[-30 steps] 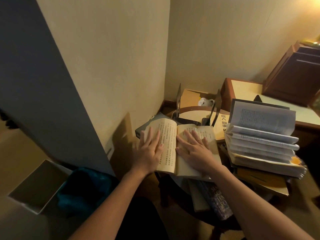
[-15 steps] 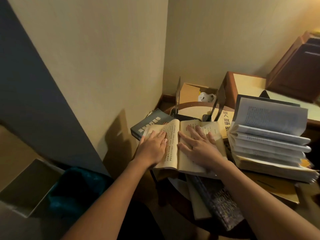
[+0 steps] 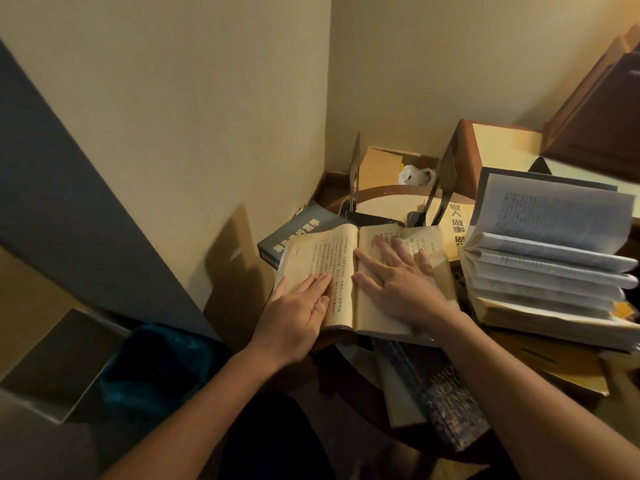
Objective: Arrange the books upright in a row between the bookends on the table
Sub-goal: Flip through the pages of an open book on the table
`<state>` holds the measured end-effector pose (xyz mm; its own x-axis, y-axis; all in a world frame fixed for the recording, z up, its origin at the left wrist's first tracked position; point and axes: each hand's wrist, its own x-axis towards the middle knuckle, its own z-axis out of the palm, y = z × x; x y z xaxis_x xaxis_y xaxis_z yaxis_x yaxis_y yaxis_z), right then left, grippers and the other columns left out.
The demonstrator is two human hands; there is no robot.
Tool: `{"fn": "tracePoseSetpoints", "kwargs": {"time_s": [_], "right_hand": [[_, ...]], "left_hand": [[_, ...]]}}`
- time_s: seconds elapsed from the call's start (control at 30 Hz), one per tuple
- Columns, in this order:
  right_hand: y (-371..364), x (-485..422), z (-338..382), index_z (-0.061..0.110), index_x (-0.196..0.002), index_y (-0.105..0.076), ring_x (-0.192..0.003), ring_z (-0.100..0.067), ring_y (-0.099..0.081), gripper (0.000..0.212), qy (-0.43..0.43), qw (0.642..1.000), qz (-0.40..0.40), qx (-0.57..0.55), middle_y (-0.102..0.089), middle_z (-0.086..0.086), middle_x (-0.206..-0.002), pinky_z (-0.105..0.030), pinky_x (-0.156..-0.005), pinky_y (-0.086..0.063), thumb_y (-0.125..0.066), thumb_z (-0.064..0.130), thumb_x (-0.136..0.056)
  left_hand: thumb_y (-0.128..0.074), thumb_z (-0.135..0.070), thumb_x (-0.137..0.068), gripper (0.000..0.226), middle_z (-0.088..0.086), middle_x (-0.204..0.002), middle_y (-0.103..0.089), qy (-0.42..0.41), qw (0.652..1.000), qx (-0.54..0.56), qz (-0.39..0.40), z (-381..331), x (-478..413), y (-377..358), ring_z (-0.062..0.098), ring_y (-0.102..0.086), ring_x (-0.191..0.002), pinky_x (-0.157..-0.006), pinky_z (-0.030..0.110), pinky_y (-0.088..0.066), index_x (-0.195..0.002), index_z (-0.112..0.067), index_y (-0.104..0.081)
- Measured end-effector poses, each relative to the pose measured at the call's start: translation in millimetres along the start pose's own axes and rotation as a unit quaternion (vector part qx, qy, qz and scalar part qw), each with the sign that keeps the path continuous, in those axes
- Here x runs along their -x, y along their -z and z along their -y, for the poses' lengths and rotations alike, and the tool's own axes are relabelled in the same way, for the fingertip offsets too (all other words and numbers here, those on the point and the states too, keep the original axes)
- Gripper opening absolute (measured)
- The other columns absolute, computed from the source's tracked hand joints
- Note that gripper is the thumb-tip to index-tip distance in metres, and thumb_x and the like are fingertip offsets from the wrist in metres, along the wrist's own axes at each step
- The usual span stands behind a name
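An open yellowed book (image 3: 343,265) lies flat on the small round table (image 3: 381,199). My left hand (image 3: 298,313) rests palm down on the near corner of its left page. My right hand (image 3: 398,282) presses flat on the right page, fingers spread. Behind the book two dark metal bookends (image 3: 355,171) (image 3: 445,181) stand apart with bare table between them. A grey-blue book (image 3: 298,230) lies under the open book's left side. A yellow book (image 3: 457,226) lies at the back right, and a dark book (image 3: 446,393) hangs over the near edge.
A tall stack of open, fanned books (image 3: 550,258) fills the table's right side. Walls meet in a corner close behind. A teal-lined bin (image 3: 156,368) stands on the floor at left. A cardboard box (image 3: 381,164) and wooden furniture (image 3: 498,143) sit behind.
My left hand has slid toward me to the near corner of the left page. The right hand stays pressed on the right page. The camera has moved closer.
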<state>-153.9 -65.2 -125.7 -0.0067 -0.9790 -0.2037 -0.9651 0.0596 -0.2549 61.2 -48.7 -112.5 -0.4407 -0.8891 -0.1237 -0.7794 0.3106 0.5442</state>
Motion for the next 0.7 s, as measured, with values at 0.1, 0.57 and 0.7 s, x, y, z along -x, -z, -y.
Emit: {"fn": "tracePoseSetpoints", "kwargs": {"time_s": [0.1,0.57,0.7], "right_hand": [[-3,0,0,0.056,-0.152,-0.006,-0.15,-0.018,0.024,0.06,-0.003,1.0,-0.007,0.002,0.009,0.013,-0.167,-0.057,-0.118,0.019,-0.02,0.072,-0.096],[-6,-2,0,0.057,-0.152,-0.005,-0.149,-0.017,0.027,0.06,-0.004,1.0,-0.006,0.002,0.011,0.014,-0.167,-0.054,-0.116,0.024,-0.018,0.074,-0.096],[-6,0,1,0.057,-0.152,-0.005,-0.149,-0.017,0.027,0.06,-0.004,1.0,-0.012,0.001,0.012,0.014,-0.166,-0.056,-0.117,0.022,-0.018,0.073,-0.096]], "left_hand": [[-0.025,-0.042,-0.108,0.048,-0.008,-0.162,-0.028,0.033,0.998,0.039,0.022,-1,-15,4,0.016,-0.018,-0.149,-0.122,0.042,-0.003,-0.156,-0.036,-0.025],[-0.016,-0.045,-0.108,0.052,-0.013,-0.165,-0.012,0.012,1.0,0.0,0.017,14,-63,-26,0.011,-0.006,-0.153,-0.123,0.044,0.007,-0.158,-0.033,-0.01],[-0.019,-0.047,-0.107,0.053,-0.018,-0.164,-0.011,-0.015,1.0,-0.007,0.002,19,-23,-27,0.005,-0.002,-0.152,-0.124,0.04,0.005,-0.158,-0.033,-0.012]]}}
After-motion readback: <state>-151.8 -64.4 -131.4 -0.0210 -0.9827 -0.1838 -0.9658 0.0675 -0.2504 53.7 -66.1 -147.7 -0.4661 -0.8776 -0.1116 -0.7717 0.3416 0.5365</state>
